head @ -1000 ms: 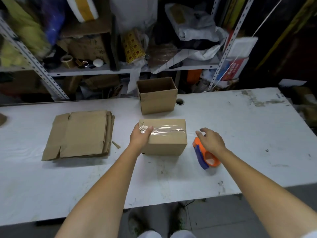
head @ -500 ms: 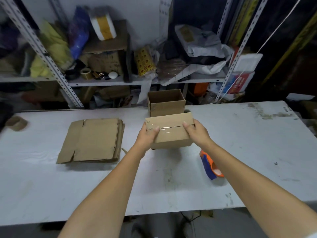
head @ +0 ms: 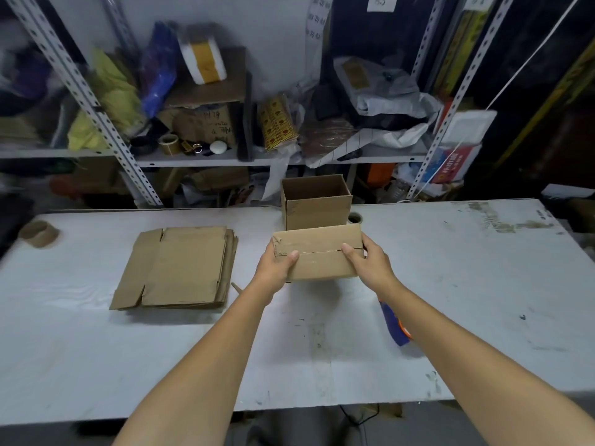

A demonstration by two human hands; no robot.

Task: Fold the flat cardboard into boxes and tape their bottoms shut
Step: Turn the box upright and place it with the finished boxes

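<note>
1. The taped box (head: 322, 255) is held clear of the table (head: 483, 284), just in front of the open box (head: 317, 207). Its sealed bottom tips toward the camera, probably so it can be turned upright.
2. The left hand (head: 275, 268) and right hand (head: 370, 263) grip its two ends. Each thumb presses the taped face, and the other fingers wrap behind it, mostly hidden.
3. The box is plain brown corrugated board with clear tape along the seam.
4. The flat cardboard stack (head: 180, 268) lies to the left, and the orange-and-blue tape dispenser (head: 394, 326) rests on the table beside the right forearm.

dim overhead light | soft shadows | edges blurred, bowed
</note>
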